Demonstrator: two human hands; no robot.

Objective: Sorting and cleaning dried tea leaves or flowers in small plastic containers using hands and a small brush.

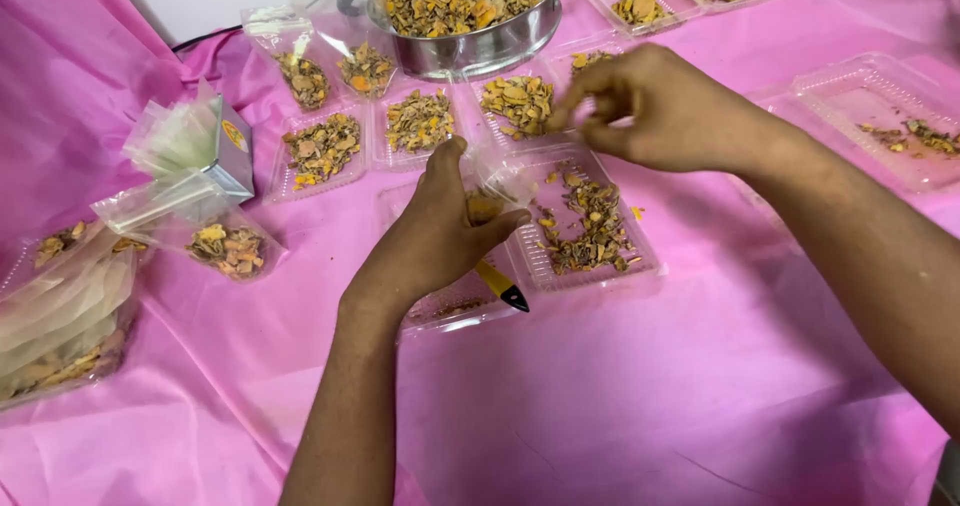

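Holding a small clear plastic pouch (497, 181), the left hand (435, 236) has its thumb and fingers curled around the lower part, where a few dried yellow-orange chips sit inside the thin, glossy film. The right hand (655, 106) hovers just above and beyond the pouch's open mouth, its fingertips (565, 114) pressed together in a pinch; what they pinch is too small to tell, though it may be the pouch's upper edge or a bit of the dried stuff. Just beneath the left fingers lies a shallow clear plastic tray (640, 261), ribbed and rectangular, strewn with brown and yellow flaky pieces. A yellow-and-black tool tip (502, 288) pokes out below the left palm, resting on another clear tray.

Beyond the right fingertips stands a round steel pot (480, 51), shiny and smooth, heaped with the same rough, curled chips. Near it, further clear trays (322, 151) hold small piles of the flakes, and filled pouches (300, 76) lean against each other. Well off to the left of the left fingers, a stack of empty clear pouches (180, 141) lies beside a small box, and one filled pouch (228, 246) lies flat. Everything rests on a soft, creased pink cloth (620, 396).
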